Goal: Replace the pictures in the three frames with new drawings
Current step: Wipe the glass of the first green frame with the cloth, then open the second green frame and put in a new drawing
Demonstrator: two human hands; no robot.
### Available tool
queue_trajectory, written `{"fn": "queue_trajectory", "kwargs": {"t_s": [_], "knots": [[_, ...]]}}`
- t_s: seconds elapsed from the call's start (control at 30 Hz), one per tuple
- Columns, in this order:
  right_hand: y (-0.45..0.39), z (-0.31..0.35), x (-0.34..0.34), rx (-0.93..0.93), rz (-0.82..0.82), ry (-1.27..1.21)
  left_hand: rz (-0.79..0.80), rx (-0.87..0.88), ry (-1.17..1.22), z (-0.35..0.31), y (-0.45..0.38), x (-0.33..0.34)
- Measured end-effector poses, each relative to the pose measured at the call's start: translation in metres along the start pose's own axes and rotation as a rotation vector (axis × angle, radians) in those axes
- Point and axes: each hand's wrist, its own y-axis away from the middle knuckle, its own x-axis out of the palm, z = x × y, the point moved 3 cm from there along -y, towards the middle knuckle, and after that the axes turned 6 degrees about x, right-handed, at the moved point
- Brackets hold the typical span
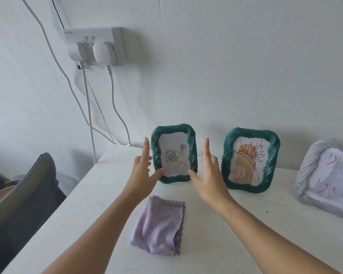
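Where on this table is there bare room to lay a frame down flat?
Bare table lies left of the purple cloth, out to the table's edge, and to the cloth's right, in front of the middle green frame. The back is crowded: left green frame between both hands, and a grey frame.

A white worktop point(216, 234) meets the wall at 12 o'clock. Along that far edge stand two green frames, one at centre point(193, 153) and one just toward 3 o'clock point(273, 163), apart. A grey-white frame point(313, 167) leans further toward 3 o'clock. A folded lilac cloth point(158, 226) lies toward 6 o'clock.
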Motion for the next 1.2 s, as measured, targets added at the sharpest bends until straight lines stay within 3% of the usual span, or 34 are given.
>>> {"fn": "queue_trajectory", "kwargs": {"t_s": [0.17, 0.3, 0.37, 0.5, 0.67, 0.83, 1.2], "knots": [[0.033, -0.001, -0.036, -0.094, -0.211, -0.034, -0.21, 0.174, -0.1, -0.03, 0.024, 0.009], [0.041, -0.031, -0.087, -0.147, -0.461, 0.072, -0.102, 0.336, -0.093, -0.079, 0.028, 0.043], [0.04, -0.049, -0.11, -0.126, -0.503, 0.141, -0.005, 0.385, -0.105, -0.102, 0.025, 0.066], [0.041, -0.071, -0.14, -0.024, -0.454, 0.14, 0.146, 0.38, -0.088, -0.135, 0.008, 0.107], [0.026, -0.085, -0.156, 0.193, -0.21, 0.057, 0.236, 0.211, 0.031, -0.143, -0.016, 0.139], [0.027, -0.084, -0.16, 0.219, 0.014, -0.032, 0.319, 0.174, 0.134, -0.139, -0.026, 0.142], [0.057, -0.08, -0.157, 0.158, 0.024, -0.306, 0.387, 0.192, 0.308, -0.142, 0.002, 0.125]]}}
